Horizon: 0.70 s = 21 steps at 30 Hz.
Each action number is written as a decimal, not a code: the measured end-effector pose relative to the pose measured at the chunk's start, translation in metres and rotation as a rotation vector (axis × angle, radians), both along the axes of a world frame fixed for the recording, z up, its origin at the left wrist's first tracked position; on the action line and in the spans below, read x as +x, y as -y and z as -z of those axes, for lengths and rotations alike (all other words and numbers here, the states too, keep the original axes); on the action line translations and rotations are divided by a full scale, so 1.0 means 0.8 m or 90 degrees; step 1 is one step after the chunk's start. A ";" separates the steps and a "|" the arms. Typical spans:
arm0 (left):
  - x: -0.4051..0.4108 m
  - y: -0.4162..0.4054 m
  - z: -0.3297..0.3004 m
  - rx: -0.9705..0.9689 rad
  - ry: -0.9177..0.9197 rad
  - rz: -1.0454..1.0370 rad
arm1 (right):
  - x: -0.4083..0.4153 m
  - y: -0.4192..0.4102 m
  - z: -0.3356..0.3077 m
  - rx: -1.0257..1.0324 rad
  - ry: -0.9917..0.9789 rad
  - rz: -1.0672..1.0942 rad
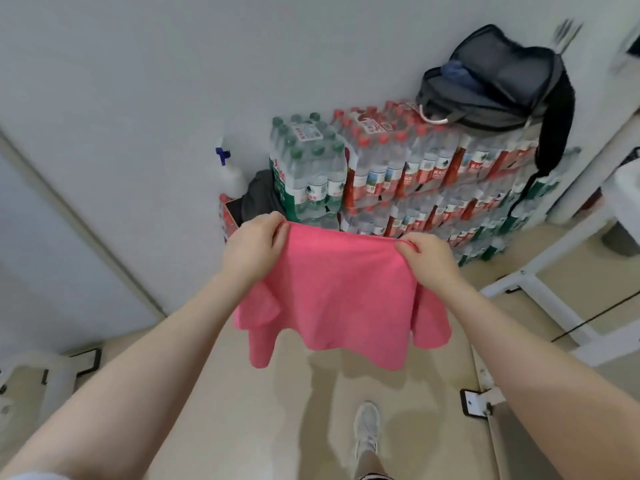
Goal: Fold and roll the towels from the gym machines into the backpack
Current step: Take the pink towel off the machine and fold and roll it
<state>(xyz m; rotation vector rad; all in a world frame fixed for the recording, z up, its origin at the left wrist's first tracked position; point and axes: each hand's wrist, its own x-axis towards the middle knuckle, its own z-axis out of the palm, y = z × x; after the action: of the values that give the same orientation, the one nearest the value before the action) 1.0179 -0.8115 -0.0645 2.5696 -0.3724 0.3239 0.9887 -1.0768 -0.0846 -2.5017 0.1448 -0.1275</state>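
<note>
the left hand (254, 242) pinches one top corner of the pink towel (341, 292). the towel hangs in front of the stacked water bottles (398, 174). the right hand (429, 259) pinches the other corner. the open backpack (498, 77) sits on top of the bottles.

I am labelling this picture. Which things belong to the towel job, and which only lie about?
Job: towel, left hand, right hand, backpack.
Lying about: water bottles, spray bottle, dark cloth.
</note>
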 end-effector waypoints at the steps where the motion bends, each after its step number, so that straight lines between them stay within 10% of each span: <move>1: 0.026 0.014 -0.003 0.006 0.000 -0.005 | 0.025 0.016 -0.007 0.005 0.005 -0.006; 21: 0.440 0.117 -0.035 -0.053 -0.028 -0.126 | 0.493 0.133 -0.084 -0.150 0.213 -0.064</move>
<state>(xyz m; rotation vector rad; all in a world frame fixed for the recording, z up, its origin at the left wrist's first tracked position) 1.3697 -0.9054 -0.0366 2.5307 -0.0850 0.3453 1.3832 -1.1828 -0.0170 -2.6697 -0.1412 -0.5456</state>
